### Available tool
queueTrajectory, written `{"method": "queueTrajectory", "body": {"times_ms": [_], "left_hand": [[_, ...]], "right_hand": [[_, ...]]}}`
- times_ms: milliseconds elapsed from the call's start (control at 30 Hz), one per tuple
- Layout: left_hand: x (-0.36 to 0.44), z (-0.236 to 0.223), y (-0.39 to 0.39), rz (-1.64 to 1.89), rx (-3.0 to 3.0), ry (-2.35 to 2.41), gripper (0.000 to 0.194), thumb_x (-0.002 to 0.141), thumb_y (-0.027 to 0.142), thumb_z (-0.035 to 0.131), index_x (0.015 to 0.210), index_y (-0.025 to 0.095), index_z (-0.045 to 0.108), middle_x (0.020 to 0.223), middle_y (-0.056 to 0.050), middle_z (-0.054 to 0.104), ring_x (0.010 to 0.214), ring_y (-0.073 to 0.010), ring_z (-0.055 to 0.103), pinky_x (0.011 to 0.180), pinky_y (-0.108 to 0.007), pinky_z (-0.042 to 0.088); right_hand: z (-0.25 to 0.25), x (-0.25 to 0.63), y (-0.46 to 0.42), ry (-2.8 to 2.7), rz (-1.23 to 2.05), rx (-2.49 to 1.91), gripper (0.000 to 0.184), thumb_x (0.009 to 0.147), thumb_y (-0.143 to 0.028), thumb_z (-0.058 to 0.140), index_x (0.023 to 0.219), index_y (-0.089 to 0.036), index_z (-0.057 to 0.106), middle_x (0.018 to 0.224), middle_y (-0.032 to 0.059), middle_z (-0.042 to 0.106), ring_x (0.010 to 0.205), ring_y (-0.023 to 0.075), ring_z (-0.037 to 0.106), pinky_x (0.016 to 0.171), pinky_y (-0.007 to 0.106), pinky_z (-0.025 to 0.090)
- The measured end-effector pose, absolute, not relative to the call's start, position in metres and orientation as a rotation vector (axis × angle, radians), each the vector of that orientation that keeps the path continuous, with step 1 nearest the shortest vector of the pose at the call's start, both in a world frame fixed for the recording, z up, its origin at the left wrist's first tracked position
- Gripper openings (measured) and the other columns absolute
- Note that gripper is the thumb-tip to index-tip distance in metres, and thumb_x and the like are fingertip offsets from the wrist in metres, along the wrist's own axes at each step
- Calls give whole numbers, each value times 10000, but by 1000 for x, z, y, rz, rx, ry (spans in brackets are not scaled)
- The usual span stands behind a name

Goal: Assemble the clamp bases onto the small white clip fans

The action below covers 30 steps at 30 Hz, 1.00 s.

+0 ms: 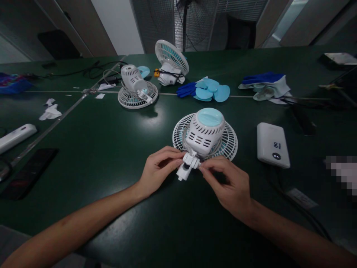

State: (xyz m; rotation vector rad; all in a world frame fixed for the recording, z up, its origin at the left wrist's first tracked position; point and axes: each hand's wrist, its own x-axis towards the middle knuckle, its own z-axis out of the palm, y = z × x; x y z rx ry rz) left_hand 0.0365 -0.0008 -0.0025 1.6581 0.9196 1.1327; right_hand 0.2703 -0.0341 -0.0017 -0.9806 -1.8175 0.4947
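A small white fan (205, 136) with a light-blue back cap lies face down on the dark green table (97, 149) in front of me. Its white clip mount (187, 166) sticks out toward me from the fan body. My left hand (158, 167) pinches the clip from the left with curled fingers. On the right side of the same clip, my right hand (227, 182) pinches it with thumb and forefinger. Both hands rest low over the table.
Two more white fans (136, 87) (171, 63) and loose light-blue fan blades (212, 90) lie further back. Blue gloves (263, 83) lie at the back right. A white power bank (272, 144) sits right of the fan, a white device (16, 137) and a black phone (28, 171) at left.
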Motion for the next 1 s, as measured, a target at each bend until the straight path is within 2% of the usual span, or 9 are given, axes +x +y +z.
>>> {"method": "queueTrajectory", "body": {"times_ms": [200,400,633,800,1000], "left_hand": [[38,0,0,1131,1520,905,91,931,214,760,989,162,808,977,-73,748,842,-149,715,756,-259,604],[42,-1,9,1070,1444,854,114,945,236,740,965,131,779,864,-55,731,747,-127,694,696,-219,590],[42,-1,10,1027,1391,835,82,937,206,746,957,128,762,845,-48,747,734,-116,717,708,-196,603],[43,2,8,1015,1384,827,77,933,200,745,956,127,757,831,-47,749,724,-120,724,702,-205,616],[43,0,7,1022,1395,863,81,931,202,750,959,126,758,803,-40,754,705,-110,719,690,-185,603]], "right_hand": [[-4,272,-35,-1787,572,-1008,208,954,-112,691,1129,-223,693,996,13,745,817,140,721,702,277,617],[-3,272,-36,-1799,547,-958,290,937,-87,692,1190,-227,679,1082,45,737,937,178,727,713,303,644],[-6,270,-37,-1641,696,-1030,205,930,-105,720,1091,-233,706,951,-6,746,706,111,728,612,226,638],[-8,269,-38,-1528,909,-967,245,939,-111,702,1139,-252,707,1003,3,750,820,153,772,624,234,680],[-11,269,-40,-1559,908,-948,326,917,-90,724,1194,-257,686,1053,8,744,841,157,775,667,250,701]]}}
